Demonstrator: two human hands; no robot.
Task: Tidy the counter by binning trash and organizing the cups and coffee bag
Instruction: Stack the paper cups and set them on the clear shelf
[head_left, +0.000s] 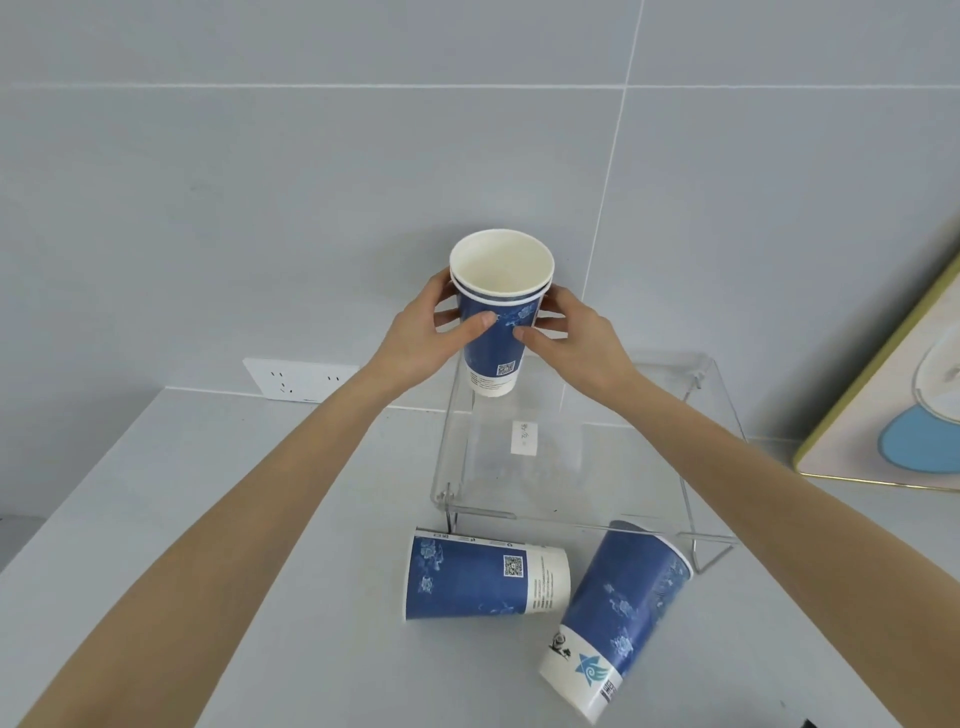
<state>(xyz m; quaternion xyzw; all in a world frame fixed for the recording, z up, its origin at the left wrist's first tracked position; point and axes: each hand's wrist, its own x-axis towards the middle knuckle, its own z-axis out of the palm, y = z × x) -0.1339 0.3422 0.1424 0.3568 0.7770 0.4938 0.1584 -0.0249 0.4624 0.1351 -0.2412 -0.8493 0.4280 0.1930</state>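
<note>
Two blue-and-white paper cups nested into a stack (496, 332) are held upright above the back of a clear acrylic stand (582, 441). My left hand (423, 332) grips the stack's left side and my right hand (569, 338) grips its right side. On the counter in front of the stand, another blue cup (478, 577) lies on its side with its rim to the left. A third loose cup (618, 618) lies tilted to its right, its rim resting against the stand's front edge. No coffee bag or trash is in view.
The grey counter (234, 545) meets a tiled wall with a white power socket (298, 378) at the back left. A framed picture (893, 400) leans against the wall at the right. The counter's left edge drops off near the frame's left side.
</note>
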